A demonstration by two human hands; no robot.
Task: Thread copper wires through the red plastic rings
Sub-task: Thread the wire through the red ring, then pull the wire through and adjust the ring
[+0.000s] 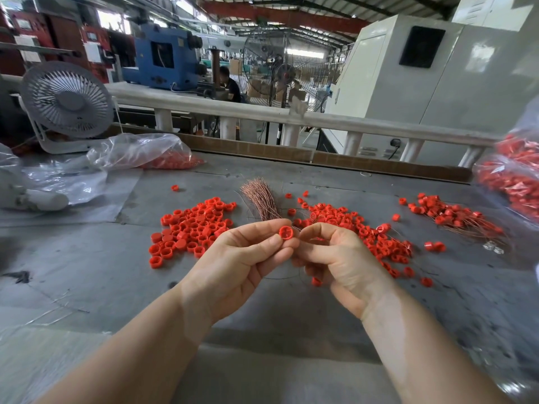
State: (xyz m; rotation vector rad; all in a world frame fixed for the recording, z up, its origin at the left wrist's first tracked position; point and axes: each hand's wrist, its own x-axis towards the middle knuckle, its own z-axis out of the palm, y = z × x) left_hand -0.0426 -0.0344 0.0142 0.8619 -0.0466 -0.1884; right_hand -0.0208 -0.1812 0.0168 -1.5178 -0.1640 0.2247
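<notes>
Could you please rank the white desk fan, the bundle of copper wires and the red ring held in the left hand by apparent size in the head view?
1. white desk fan
2. bundle of copper wires
3. red ring, though nearest the camera

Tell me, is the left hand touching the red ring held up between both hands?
Touching. The head view shows the left hand pinching the red ring between thumb and forefinger, with no gap visible.

L hand point(248, 252), R hand point(335, 252): fingertips pinched together
</notes>
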